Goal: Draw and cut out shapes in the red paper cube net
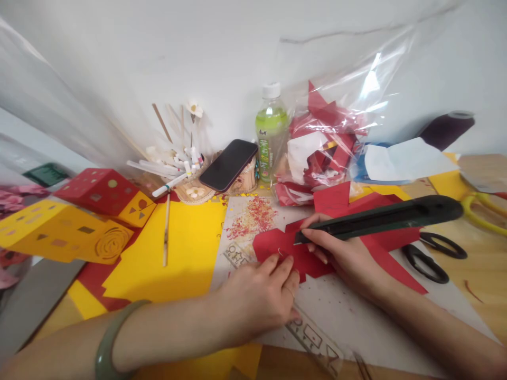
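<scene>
Between the fingers of my right hand (pixel 328 240) is a black utility knife (pixel 396 215), its blade end pointing left over a red paper cutout (pixel 269 243). My left hand (pixel 263 290) rests on the lower part of that red paper with its fingers stretched out, close to a small pale curved cut. Underneath my left hand passes a clear stencil ruler (pixel 315 335) with shape openings. A white sheet (pixel 348 316) lies below all of these. Its upper part carries scattered red and yellow paper specks (pixel 257 216).
Black-handled scissors (pixel 425 264) and yellow-handled scissors (pixel 481 211) lie at right. Yellow paper (pixel 170 253) and decorated paper boxes (pixel 95 192) sit left. Behind stand a phone (pixel 229 164), a green drink bottle (pixel 272 132) and a clear bag (pixel 325 148) of red scraps.
</scene>
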The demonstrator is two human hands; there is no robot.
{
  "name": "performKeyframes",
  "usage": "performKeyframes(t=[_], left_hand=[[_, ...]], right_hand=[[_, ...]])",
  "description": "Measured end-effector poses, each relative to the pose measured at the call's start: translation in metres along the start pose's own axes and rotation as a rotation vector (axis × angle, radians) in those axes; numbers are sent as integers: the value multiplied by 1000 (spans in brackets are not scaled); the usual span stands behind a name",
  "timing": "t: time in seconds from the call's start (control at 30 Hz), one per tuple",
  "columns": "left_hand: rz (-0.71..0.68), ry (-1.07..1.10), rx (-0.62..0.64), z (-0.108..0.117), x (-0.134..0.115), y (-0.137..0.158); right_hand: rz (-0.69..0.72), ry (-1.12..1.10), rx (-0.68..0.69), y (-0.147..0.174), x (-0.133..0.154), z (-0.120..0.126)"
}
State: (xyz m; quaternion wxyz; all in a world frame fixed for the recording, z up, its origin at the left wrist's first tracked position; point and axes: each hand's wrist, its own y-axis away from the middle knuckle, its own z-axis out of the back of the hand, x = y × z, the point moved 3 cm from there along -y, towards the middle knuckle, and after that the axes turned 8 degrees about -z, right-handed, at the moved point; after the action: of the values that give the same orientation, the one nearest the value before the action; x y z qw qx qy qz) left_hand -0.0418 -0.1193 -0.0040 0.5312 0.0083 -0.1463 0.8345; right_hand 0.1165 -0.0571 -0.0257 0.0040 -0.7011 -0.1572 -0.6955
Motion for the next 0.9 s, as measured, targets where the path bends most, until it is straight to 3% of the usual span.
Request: performKeyframes(t=[0.1,0.23,0.4,0.53,0.73,0.9], left_hand=[[-108,-120,22,-8,-11,6],[-169,-56,2,-11,6,12],[-211,-2,-33,-12,32,21],[-200,3,-83,-14,37,22],[-153,-32,-169,-15,31,18],[-126,-118,-228,-11,24,12]], right_hand=[[35,89,-43,7,15,4],[181,373,-154,27,56,16],[4,500,-172,43,84,29],[-14,479,-121,37,72,19],[-65,382,0,16,31,-1],[90,470,35,3,31,3]])
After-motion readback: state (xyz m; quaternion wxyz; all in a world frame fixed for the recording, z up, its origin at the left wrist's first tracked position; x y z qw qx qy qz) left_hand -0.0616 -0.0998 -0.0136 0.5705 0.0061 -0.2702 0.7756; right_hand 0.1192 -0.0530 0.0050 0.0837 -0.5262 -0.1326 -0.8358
